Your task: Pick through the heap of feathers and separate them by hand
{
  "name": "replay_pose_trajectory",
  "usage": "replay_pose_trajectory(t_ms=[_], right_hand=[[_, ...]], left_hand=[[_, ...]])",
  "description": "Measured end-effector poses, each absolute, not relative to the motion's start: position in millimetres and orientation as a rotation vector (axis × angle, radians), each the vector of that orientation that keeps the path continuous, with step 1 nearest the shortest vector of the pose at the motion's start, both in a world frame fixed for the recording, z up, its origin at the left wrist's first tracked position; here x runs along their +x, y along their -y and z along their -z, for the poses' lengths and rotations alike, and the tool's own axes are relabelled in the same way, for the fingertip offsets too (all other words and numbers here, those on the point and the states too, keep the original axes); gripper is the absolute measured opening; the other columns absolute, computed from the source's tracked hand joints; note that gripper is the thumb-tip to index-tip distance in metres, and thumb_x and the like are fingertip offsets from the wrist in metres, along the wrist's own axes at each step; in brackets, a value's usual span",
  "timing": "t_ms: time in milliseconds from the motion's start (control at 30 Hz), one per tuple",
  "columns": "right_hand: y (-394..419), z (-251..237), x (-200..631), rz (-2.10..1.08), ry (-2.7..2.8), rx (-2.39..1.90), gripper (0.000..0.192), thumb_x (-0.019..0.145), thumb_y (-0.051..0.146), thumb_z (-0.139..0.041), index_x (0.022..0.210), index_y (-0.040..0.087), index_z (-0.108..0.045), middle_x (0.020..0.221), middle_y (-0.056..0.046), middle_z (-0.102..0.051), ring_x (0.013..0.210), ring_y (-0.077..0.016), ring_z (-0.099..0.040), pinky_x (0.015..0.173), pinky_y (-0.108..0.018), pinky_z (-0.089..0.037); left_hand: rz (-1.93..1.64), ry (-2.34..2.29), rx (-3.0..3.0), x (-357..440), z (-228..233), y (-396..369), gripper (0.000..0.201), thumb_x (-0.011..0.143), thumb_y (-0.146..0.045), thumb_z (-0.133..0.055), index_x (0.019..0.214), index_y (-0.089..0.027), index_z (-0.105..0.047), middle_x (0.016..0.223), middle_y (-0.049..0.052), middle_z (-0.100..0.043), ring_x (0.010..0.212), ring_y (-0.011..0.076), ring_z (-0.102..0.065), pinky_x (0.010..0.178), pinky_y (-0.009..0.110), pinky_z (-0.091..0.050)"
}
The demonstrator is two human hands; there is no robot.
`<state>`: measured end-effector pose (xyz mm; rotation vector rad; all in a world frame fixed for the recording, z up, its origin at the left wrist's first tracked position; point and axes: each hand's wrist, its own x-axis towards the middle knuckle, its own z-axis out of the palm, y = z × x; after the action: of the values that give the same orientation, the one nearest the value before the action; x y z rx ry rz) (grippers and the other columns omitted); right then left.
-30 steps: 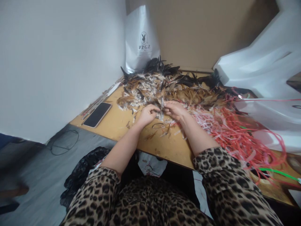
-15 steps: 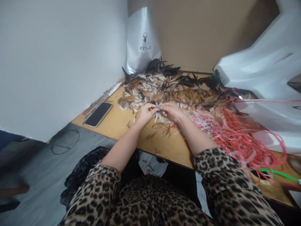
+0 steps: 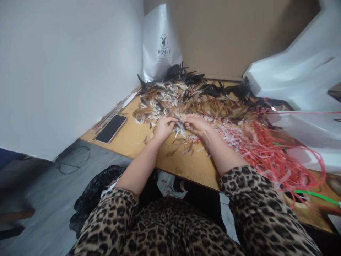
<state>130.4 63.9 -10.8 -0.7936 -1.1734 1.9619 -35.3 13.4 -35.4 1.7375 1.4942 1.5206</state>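
My left hand [image 3: 164,128] is closed in a pinch just above the table's middle. Facing it, my right hand [image 3: 196,124] pinches too, its fingertips a short way from the left ones. Between them is a small tan and grey feather [image 3: 181,116], its outline blurred against the pile. Which fingertips bear on which part of it is hard to see. White-grey feather tufts [image 3: 180,128] lie right under the hands. Behind them spreads a large pile of brown, white and black feathers [image 3: 218,106].
A tangle of red and pink strips [image 3: 266,153] covers the table's right side, with a green strip [image 3: 317,196]. A phone [image 3: 111,128] lies at left on the yellow table [image 3: 186,167]. A white printed bag [image 3: 162,42] stands behind; white plastic sheeting [image 3: 295,78] rises at right.
The fingertips have drawn slightly apart, and the greyish piece between them no longer shows the same way; brown fluff appears there now. The view has shifted very slightly.
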Motion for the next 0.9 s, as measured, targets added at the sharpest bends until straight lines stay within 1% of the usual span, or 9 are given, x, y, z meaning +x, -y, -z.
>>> replay_pose_trajectory(t_ms=[133,233,300,367,433,533,600,767,900], right_hand=[[-65,10,132,-1.997,1.094,-0.790,0.026,0.050,0.016,-0.077,0.068,0.013,-0.058,0.053,0.003,-0.055,0.043,-0.0017,-0.042,0.039,-0.013,-0.032],[-65,9,130,-1.986,1.060,-0.788,0.023,0.052,0.015,-0.076,0.068,0.012,-0.059,0.057,0.002,-0.057,0.044,-0.0018,-0.043,0.039,-0.013,-0.034],[-63,7,129,-1.987,1.026,-0.773,0.020,0.055,0.013,-0.074,0.068,0.012,-0.059,0.058,0.002,-0.059,0.045,-0.0019,-0.044,0.040,-0.013,-0.035],[-61,4,127,-1.999,0.985,-0.758,0.017,0.057,0.011,-0.072,0.069,0.013,-0.060,0.059,0.002,-0.059,0.045,-0.0018,-0.044,0.040,-0.012,-0.036],[-59,0,125,-2.017,0.956,-0.749,0.016,0.058,0.010,-0.071,0.070,0.013,-0.060,0.059,0.002,-0.060,0.045,-0.0017,-0.044,0.041,-0.012,-0.036],[-54,-3,121,-2.013,0.965,-0.750,0.017,0.058,0.011,-0.072,0.068,0.013,-0.059,0.058,0.002,-0.059,0.045,-0.0017,-0.044,0.041,-0.013,-0.036],[-50,-3,117,-1.982,1.013,-0.768,0.019,0.057,0.013,-0.074,0.067,0.013,-0.058,0.058,0.002,-0.059,0.045,-0.0019,-0.044,0.041,-0.013,-0.035],[-45,1,107,-1.879,1.101,-0.847,0.024,0.053,0.018,-0.077,0.064,0.013,-0.057,0.051,0.003,-0.055,0.044,-0.0034,-0.045,0.039,-0.014,-0.033],[-45,4,103,-1.811,1.110,-0.881,0.023,0.053,0.019,-0.076,0.064,0.013,-0.057,0.053,0.003,-0.057,0.045,-0.0033,-0.045,0.039,-0.014,-0.032]], left_hand=[[-1.468,-1.537,1.939,-36,30,-9,0.032,0.064,-0.004,-0.054,0.080,-0.025,-0.072,0.085,0.004,-0.066,0.092,0.0199,-0.054,0.090,0.037,-0.040],[-1.585,-1.453,1.837,-36,26,-9,0.034,0.062,-0.004,-0.056,0.084,-0.024,-0.072,0.090,0.004,-0.065,0.097,0.0194,-0.054,0.092,0.035,-0.040],[-1.689,-1.360,1.649,-37,24,-11,0.023,0.066,-0.010,-0.058,0.080,-0.022,-0.072,0.090,0.004,-0.066,0.092,0.0172,-0.057,0.089,0.033,-0.041],[-1.758,-1.313,1.404,-37,23,-12,0.012,0.070,-0.020,-0.061,0.076,-0.020,-0.071,0.084,0.004,-0.067,0.082,0.0149,-0.059,0.082,0.030,-0.044],[-1.747,-1.295,1.220,-37,22,-13,0.015,0.067,-0.029,-0.066,0.075,-0.018,-0.071,0.073,0.003,-0.066,0.069,0.0124,-0.057,0.070,0.027,-0.045],[-1.631,-1.253,1.169,-32,21,-12,0.025,0.062,-0.035,-0.071,0.078,-0.016,-0.070,0.061,0.001,-0.062,0.054,0.0087,-0.050,0.055,0.022,-0.040],[-1.584,-1.224,1.201,-29,20,-11,0.027,0.061,-0.037,-0.071,0.077,-0.014,-0.070,0.060,0.001,-0.062,0.051,0.0074,-0.048,0.052,0.021,-0.038],[-1.572,-1.245,1.183,-28,19,-10,0.026,0.062,-0.038,-0.071,0.069,-0.013,-0.067,0.056,0.001,-0.060,0.046,0.0056,-0.045,0.046,0.019,-0.035],[-1.564,-1.257,1.156,-28,19,-10,0.026,0.060,-0.037,-0.072,0.069,-0.013,-0.066,0.057,0.001,-0.061,0.046,0.0063,-0.047,0.045,0.019,-0.035]])
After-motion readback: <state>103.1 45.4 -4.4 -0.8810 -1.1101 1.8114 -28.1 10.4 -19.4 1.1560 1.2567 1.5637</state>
